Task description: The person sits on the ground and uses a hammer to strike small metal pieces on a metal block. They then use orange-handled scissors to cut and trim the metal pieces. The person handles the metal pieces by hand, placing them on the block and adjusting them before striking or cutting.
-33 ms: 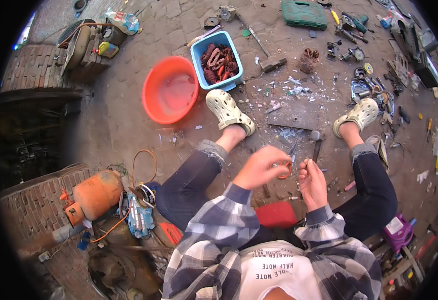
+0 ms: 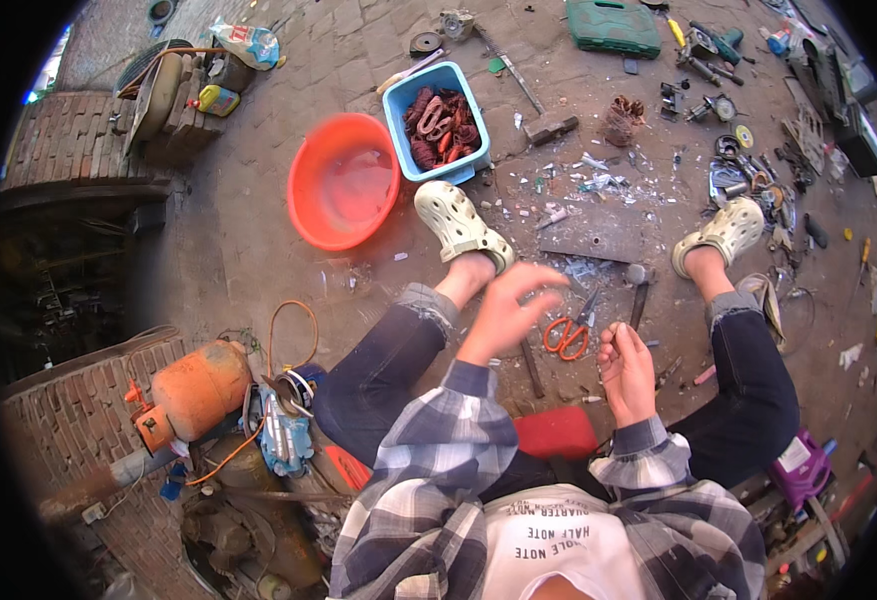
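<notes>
I sit on a low red stool with my legs apart on a brick floor. My left hand is raised between my knees with its fingers spread and blurred, holding nothing. My right hand is curled shut on a small thin grey piece that sticks out of the top of the fist. Orange-handled scissors lie on the ground between the two hands. A hammer lies just beyond the right hand, next to a flat dark metal plate with pale scraps on it.
A blue tub of copper coils and a red basin stand beyond my left foot. An orange gas cylinder and a torch lie at my left. A green case and several tools lie scattered at the far right.
My left hand has left my right hand and lifted up and left, fingers opening. The scissors on the ground now show between the hands.
</notes>
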The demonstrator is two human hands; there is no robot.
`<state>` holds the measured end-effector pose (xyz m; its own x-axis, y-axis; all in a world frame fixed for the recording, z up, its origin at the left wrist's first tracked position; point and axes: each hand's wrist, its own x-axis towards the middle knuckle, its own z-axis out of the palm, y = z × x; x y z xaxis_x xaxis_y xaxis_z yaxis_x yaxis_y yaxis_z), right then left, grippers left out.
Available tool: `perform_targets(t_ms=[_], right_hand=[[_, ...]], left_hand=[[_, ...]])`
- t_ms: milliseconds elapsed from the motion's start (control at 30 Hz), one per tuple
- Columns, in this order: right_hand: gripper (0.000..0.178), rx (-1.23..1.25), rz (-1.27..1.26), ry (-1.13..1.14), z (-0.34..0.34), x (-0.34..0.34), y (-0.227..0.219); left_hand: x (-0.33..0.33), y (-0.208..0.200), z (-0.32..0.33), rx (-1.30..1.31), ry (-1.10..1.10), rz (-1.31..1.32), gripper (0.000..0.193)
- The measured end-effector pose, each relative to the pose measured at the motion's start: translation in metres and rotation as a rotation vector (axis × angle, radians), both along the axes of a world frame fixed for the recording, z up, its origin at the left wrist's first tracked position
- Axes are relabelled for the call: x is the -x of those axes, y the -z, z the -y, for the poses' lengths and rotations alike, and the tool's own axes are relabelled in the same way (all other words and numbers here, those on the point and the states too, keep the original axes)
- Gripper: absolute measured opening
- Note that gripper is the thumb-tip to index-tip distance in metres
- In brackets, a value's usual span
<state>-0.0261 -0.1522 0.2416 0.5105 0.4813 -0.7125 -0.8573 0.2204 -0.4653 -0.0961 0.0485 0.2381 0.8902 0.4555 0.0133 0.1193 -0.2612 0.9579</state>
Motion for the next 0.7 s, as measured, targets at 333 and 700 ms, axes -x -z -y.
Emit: perform_targets(t_ms=[333, 700], right_hand=[[0.015, 0.313, 0.126, -0.181, -0.027, 0.004, 0.008], [0.015, 0.381, 0.160, -0.322, -0.021, 0.005, 0.023]], left_hand=[[-0.051, 0.181, -0.282, -0.620, -0.518, -0.415, 0.026], [-0.086, 0.184, -0.296, -0.799, -0.431, -0.822, 0.030]])
